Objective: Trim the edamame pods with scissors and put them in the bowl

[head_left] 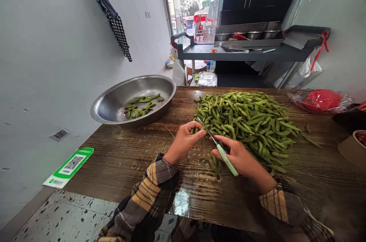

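Note:
My left hand [185, 139] is closed around a green edamame pod [197, 130], held out toward the blades. My right hand [238, 157] grips a pair of scissors [217, 146] with pale green handles; the blades point up and left, touching the pod's end. A big heap of edamame pods [248, 120] lies on the wooden table [137, 154] just behind and right of both hands. A few loose pods [213, 162] rest under the right hand.
A wide metal basin [114, 101] with several pods [141, 106] sits at the table's back left. A red bag in clear plastic [321, 100] and a brown bowl [353, 146] are at the right. A QR sticker [70, 165] is on the left wall.

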`<move>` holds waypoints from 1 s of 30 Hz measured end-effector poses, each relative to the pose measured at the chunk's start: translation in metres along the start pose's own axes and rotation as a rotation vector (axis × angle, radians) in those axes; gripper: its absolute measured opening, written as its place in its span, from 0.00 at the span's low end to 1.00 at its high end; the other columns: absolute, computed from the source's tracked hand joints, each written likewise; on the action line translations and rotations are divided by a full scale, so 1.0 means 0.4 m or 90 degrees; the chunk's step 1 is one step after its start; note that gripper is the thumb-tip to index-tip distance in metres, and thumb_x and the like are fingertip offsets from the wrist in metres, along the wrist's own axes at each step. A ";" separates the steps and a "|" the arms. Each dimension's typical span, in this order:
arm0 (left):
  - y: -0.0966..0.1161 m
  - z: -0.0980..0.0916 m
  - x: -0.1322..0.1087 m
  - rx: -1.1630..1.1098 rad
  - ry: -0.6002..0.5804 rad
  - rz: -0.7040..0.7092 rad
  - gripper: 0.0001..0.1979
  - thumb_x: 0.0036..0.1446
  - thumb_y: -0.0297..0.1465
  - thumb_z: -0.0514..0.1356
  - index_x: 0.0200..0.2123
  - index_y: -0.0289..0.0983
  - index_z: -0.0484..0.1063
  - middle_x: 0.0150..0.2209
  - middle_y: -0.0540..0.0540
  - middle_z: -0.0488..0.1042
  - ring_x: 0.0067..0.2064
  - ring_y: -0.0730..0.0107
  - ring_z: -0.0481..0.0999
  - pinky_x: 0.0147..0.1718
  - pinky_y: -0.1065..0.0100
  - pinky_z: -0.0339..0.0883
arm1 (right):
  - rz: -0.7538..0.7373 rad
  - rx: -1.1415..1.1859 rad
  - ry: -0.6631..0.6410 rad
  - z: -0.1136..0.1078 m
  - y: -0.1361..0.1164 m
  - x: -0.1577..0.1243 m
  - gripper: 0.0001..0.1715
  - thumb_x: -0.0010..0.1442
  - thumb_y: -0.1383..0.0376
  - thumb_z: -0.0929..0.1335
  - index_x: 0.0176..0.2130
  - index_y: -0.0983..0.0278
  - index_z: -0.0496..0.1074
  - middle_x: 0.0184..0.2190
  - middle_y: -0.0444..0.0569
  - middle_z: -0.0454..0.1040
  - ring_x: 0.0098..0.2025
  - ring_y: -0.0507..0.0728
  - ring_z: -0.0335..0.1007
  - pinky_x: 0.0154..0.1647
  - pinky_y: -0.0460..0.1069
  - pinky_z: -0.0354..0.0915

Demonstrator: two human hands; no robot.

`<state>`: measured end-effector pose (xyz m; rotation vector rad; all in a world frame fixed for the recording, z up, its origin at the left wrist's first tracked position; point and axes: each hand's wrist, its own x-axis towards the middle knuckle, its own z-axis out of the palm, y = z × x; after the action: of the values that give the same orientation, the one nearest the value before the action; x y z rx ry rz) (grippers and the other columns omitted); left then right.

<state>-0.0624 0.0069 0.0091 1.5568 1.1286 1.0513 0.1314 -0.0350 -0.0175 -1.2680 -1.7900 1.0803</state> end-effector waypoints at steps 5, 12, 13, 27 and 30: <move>0.007 -0.016 0.003 0.060 -0.008 0.035 0.09 0.49 0.36 0.64 0.27 0.35 0.74 0.26 0.50 0.70 0.28 0.74 0.63 0.29 0.73 0.56 | -0.008 0.004 -0.026 -0.008 -0.006 -0.001 0.29 0.57 0.53 0.70 0.52 0.68 0.74 0.42 0.53 0.79 0.44 0.64 0.73 0.49 0.55 0.66; 0.007 -0.035 0.012 0.083 -0.044 0.044 0.09 0.49 0.36 0.64 0.27 0.35 0.75 0.27 0.49 0.72 0.30 0.71 0.66 0.32 0.71 0.59 | -0.004 0.009 -0.054 -0.011 -0.001 0.002 0.27 0.57 0.53 0.69 0.50 0.68 0.75 0.34 0.51 0.79 0.41 0.63 0.73 0.44 0.54 0.67; 0.005 -0.039 0.014 0.087 -0.053 0.047 0.09 0.49 0.36 0.64 0.27 0.34 0.75 0.27 0.49 0.72 0.31 0.71 0.66 0.33 0.71 0.59 | -0.003 0.014 -0.057 -0.011 0.001 0.003 0.26 0.57 0.53 0.69 0.49 0.68 0.76 0.35 0.51 0.79 0.40 0.62 0.73 0.43 0.53 0.67; -0.029 -0.023 0.026 -0.363 0.092 -0.082 0.18 0.44 0.36 0.69 0.29 0.36 0.62 0.23 0.56 0.66 0.18 0.84 0.58 0.16 0.77 0.47 | 0.064 0.124 -0.039 0.002 0.001 0.006 0.29 0.56 0.52 0.69 0.51 0.67 0.69 0.25 0.41 0.64 0.25 0.51 0.59 0.28 0.47 0.62; -0.024 -0.012 0.021 -0.384 0.081 -0.095 0.18 0.45 0.36 0.69 0.29 0.36 0.62 0.24 0.55 0.67 0.18 0.85 0.58 0.15 0.77 0.46 | 0.046 0.065 -0.048 0.003 -0.001 0.003 0.28 0.56 0.55 0.69 0.52 0.66 0.70 0.29 0.44 0.69 0.30 0.53 0.63 0.34 0.48 0.63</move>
<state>-0.0672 0.0175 0.0018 0.9272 0.8800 1.2555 0.1299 -0.0341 -0.0176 -1.2528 -1.7321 1.2597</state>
